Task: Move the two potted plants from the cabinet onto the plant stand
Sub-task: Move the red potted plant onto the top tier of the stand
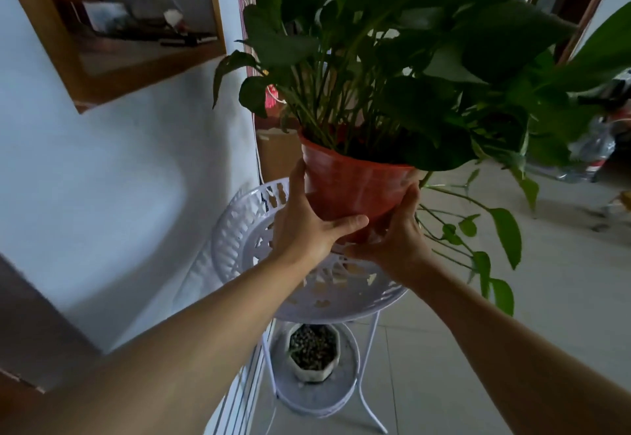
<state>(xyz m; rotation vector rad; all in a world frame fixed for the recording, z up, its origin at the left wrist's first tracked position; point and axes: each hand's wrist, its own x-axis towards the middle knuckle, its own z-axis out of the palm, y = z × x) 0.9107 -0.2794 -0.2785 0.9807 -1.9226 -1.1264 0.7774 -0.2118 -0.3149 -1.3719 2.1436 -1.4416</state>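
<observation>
No writing or label could be read anywhere in the view. At the far left a wood-framed opening (pixel 112 25) sat in the pale wall (pixel 119 161), with blurred clutter inside it. The white plant stand (pixel 235 233) stood just beside that wall, its pierced upper tray rim close to the wall on the left and open toward the tiled floor (pixel 563 281) on the right. On the stand's lower tier, near the bottom of the view, a small white pot (pixel 314 354) filled with pebbles sat well inside its rim.

The left hand (pixel 307 229) was closed around the left side of the orange potted plant (pixel 351 188), thumb stretched across the pot's near wall. The right hand (pixel 396 240) cupped the lower right side, fingers wrapped under the base. The pot was upright over the upper tray; whether its base touched the tray could not be told, since the hands hid it. Long leaves and trailing stems spilled over the tray's right edge above bare floor. Blurred objects lay at the far right.
</observation>
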